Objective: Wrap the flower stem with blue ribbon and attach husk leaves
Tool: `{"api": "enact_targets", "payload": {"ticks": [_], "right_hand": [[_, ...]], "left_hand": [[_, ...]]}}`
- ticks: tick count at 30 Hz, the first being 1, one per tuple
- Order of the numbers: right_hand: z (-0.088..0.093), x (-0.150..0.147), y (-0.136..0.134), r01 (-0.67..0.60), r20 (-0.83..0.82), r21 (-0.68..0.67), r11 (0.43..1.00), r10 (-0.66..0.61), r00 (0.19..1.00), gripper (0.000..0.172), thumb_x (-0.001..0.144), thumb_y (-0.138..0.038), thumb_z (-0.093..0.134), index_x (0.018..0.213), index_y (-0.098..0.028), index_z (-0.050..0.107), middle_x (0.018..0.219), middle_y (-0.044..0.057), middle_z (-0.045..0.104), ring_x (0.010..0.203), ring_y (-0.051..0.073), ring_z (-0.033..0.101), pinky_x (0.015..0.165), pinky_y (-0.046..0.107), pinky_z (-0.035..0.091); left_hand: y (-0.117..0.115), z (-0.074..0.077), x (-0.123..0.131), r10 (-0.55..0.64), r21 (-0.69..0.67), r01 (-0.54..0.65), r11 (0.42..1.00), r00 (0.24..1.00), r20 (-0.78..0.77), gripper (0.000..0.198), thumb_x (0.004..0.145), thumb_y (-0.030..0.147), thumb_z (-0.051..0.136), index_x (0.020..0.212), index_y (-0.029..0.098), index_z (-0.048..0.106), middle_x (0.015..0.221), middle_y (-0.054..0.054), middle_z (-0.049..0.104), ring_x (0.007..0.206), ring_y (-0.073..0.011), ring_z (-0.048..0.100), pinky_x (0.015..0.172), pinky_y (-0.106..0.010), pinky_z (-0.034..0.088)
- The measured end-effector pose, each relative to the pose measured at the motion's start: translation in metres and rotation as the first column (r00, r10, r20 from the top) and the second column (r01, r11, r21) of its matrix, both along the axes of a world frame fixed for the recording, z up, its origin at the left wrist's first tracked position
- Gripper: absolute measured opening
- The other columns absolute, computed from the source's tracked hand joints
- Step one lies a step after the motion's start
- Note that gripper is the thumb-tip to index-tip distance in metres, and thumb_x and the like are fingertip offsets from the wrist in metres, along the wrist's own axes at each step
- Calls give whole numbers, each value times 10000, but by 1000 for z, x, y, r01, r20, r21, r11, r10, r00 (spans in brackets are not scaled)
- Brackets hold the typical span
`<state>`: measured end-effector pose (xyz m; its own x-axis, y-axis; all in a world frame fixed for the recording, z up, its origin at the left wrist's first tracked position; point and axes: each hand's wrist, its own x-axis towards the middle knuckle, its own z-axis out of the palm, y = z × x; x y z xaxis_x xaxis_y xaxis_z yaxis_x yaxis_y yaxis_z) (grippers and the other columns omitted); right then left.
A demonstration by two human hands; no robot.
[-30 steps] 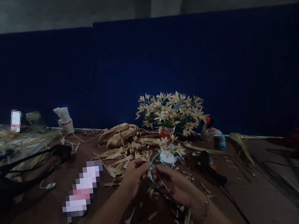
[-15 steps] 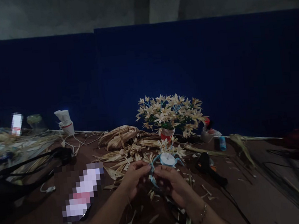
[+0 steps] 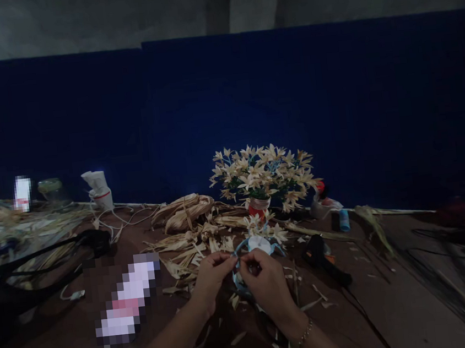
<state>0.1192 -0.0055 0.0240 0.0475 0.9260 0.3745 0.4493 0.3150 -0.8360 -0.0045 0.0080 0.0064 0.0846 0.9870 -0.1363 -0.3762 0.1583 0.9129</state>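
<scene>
My left hand (image 3: 212, 278) is closed, thumb and fingertips pinching a thin blue ribbon (image 3: 242, 245) over the middle of the table. Close beside it, my right hand (image 3: 267, 284) has its fingers curled in a pinch at the same blue strip. The fingers cover most of what lies between them. Just behind the hands sits a white spool (image 3: 258, 243) with blue ribbon around it. A few cream flowers (image 3: 258, 224) lie behind the spool, in front of a red pot (image 3: 258, 209) full of cream husk flowers (image 3: 263, 173).
Bundles of dried husk (image 3: 189, 212) lie behind my left hand, with scraps around. A black glue-gun-like tool (image 3: 325, 261) with a cord rests on the right. A blurred-out phone-like object (image 3: 127, 301) is at left, near black straps (image 3: 94, 243). A blue panel (image 3: 168, 120) stands behind.
My right hand has turned so its back faces up more, its fingers curling at the ribbon. The left hand stays nearly in place. The view has shifted slightly.
</scene>
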Motion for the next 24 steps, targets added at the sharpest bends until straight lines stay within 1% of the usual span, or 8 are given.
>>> {"api": "enact_targets", "payload": {"ticks": [3,6,7,9,12,14,17,24], "right_hand": [[1,-1,0,-41,3,39,998,41,999,101,680,-243,541,593,-190,541,622,4,520,599,132,434,579,245,317],[2,1,4,-176,-305,-209,962,107,946,154,674,-329,566,646,-178,568,584,-4,518,524,110,412,491,225,304],[2,3,5,-258,-439,-319,912,99,893,191,670,-363,572,672,-172,574,577,-9,521,491,98,403,449,212,285],[2,7,7,-455,-659,-465,759,47,751,238,666,-396,579,719,-163,579,600,-10,542,456,75,404,400,186,246],[1,13,7,-671,-819,-471,573,-1,574,211,651,-343,615,731,-150,584,651,-8,562,476,54,433,403,162,255],[0,15,5,-731,-859,-440,521,-8,512,167,644,-289,628,696,-138,580,629,-20,545,471,38,420,401,151,245],[-1,14,4,-731,-867,-425,533,-7,498,149,629,-253,641,655,-125,570,583,-30,512,466,36,399,385,146,206],[1,7,3,-551,-772,-413,725,43,635,225,574,-302,673,566,-142,514,482,-59,435,413,36,305,386,172,182]], "left_hand": [[0,4,0,60,57,-56,997,996,-73,251,546,327,691,581,119,554,497,38,485,454,-57,393,461,-177,292],[0,9,-3,38,77,-34,996,998,-51,246,560,329,681,593,122,552,517,37,484,462,-56,395,467,-177,303],[-1,10,-4,17,72,-14,997,999,-39,238,568,325,677,602,123,555,508,41,474,446,-49,380,457,-175,298],[-1,10,-6,-15,52,16,998,1000,-20,227,572,314,676,617,122,563,489,48,457,409,-33,342,426,-169,276],[-1,9,-6,-67,11,67,998,998,-4,236,558,309,688,644,115,585,504,30,495,403,-33,365,415,-168,281],[0,7,-5,-97,2,97,995,995,8,237,552,308,694,633,112,589,507,17,515,418,-43,403,429,-171,305],[1,5,-5,-120,-6,120,993,992,38,220,554,290,697,638,118,588,504,16,523,427,-49,429,434,-168,310],[1,8,-7,-93,-34,96,995,993,74,198,546,236,706,661,127,588,542,26,527,448,-45,438,433,-155,309]]}}
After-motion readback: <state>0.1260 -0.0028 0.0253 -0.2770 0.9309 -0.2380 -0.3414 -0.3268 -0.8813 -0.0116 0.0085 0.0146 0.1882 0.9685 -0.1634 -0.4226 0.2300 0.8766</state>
